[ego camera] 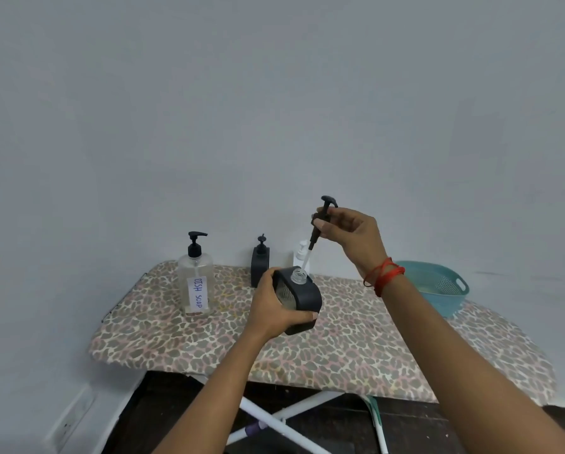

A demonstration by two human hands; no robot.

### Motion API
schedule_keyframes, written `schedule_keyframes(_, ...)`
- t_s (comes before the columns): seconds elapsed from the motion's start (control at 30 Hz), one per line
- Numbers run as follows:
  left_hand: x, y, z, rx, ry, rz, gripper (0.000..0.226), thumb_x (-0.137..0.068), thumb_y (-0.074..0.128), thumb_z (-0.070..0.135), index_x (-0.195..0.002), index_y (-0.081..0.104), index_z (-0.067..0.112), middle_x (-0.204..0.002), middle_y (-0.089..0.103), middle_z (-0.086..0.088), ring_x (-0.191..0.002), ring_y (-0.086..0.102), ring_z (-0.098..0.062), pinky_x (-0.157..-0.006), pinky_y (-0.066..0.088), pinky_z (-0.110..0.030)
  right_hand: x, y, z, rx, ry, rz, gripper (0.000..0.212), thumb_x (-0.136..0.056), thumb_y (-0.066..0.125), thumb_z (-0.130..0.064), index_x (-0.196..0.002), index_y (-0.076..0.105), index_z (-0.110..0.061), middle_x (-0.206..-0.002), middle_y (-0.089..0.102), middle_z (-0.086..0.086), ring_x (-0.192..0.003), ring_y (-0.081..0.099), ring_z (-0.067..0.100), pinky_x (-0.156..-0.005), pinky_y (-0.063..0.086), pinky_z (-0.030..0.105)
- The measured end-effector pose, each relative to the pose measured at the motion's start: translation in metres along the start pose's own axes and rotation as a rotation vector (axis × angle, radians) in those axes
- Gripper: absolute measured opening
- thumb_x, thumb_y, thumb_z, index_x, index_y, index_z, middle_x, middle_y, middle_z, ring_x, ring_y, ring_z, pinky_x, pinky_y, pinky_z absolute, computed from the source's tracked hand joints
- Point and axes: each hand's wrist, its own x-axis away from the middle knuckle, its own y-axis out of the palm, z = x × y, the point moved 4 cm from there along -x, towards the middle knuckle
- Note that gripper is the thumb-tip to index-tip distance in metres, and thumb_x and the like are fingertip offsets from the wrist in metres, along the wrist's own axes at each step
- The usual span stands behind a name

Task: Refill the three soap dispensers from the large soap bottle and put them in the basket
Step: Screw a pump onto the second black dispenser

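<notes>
Left hand [276,311] grips a tilted black dispenser [302,298] above the ironing board's [307,355] middle. Right hand [356,237] pinches its pump [319,224], tube tip just over the open neck.

Step, as judged: uncapping before filling. Next, the pump must be set aside and the large soap bottle [196,280], at the far-left edge, opened.

Count: three dispensers, including a second black dispenser [260,267] and a white dispenser [301,252] at the far edge; one bottle; one basket [438,283] at the right edge.

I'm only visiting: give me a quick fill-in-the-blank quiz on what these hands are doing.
The left hand holds a dispenser whose colour is ___.
The right hand holds its ___ above the open neck.
The big bottle's label reads DISH ___.
The basket stands at the ___ end of the board.
Missing: black; pump; soap; right.
</notes>
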Motion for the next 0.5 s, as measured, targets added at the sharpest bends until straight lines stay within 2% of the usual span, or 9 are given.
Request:
schedule_keyframes(0.13, 0.009, -0.004, 0.014, 0.023, 0.035, 0.008, 0.101, -0.043, 0.096, 0.051, -0.129, 0.045, 0.038, -0.127, 0.058, 0.012, -0.116, 0.060, -0.009, -0.100, 0.054, -0.045, 0.015, 0.007, -0.004, 0.072, -0.005, -0.044, 0.023, -0.080, 0.080, -0.004, -0.102, 0.075, -0.010, -0.100, 0.077, 0.009, -0.100, 0.072, 0.025, -0.097, 0.053, 0.049)
schedule_keyframes(0.23, 0.013, -0.009, 0.026, 0.044, 0.048, 0.028, 0.096, -0.044, 0.096, 0.052, -0.125, 0.046, 0.044, -0.125, 0.060, 0.014, -0.114, 0.061, -0.007, -0.099, 0.055, -0.043, 0.026, 0.010, -0.001, 0.181, -0.018, -0.078, 0.022, -0.080, 0.081, -0.014, -0.100, 0.076, -0.018, -0.099, 0.077, 0.001, -0.098, 0.071, 0.023, -0.095, 0.053, 0.051)
schedule_keyframes(0.3, 0.015, -0.012, 0.033, 0.051, 0.062, 0.046, 0.093, -0.043, 0.096, 0.052, -0.122, 0.047, 0.046, -0.124, 0.060, 0.015, -0.114, 0.061, -0.006, -0.099, 0.054, -0.042, 0.031, 0.011, 0.000, 0.237, -0.035, -0.088, 0.022, -0.080, 0.082, -0.021, -0.102, 0.077, -0.023, -0.100, 0.077, -0.002, -0.097, 0.068, 0.030, -0.090, 0.052, 0.054)
schedule_keyframes(0.4, 0.016, -0.016, 0.042, 0.057, 0.086, 0.054, 0.094, -0.044, 0.096, 0.051, -0.125, 0.049, 0.042, -0.124, 0.061, 0.014, -0.113, 0.062, -0.007, -0.098, 0.055, -0.042, 0.036, 0.015, -0.002, 0.217, -0.048, -0.106, 0.026, -0.079, 0.083, -0.021, -0.104, 0.077, -0.020, -0.102, 0.076, 0.000, -0.100, 0.063, 0.043, -0.086, 0.052, 0.054)
schedule_keyframes(0.5, 0.018, -0.020, 0.053, 0.095, 0.106, 0.068, 0.084, -0.048, 0.096, 0.046, -0.119, 0.052, 0.045, -0.119, 0.064, 0.015, -0.107, 0.065, -0.005, -0.093, 0.059, -0.040, 0.040, 0.022, -0.002, 0.184, -0.039, -0.144, 0.029, -0.078, 0.083, -0.019, -0.106, 0.077, -0.017, -0.104, 0.076, 0.004, -0.101, 0.064, 0.044, -0.087, 0.053, 0.060)
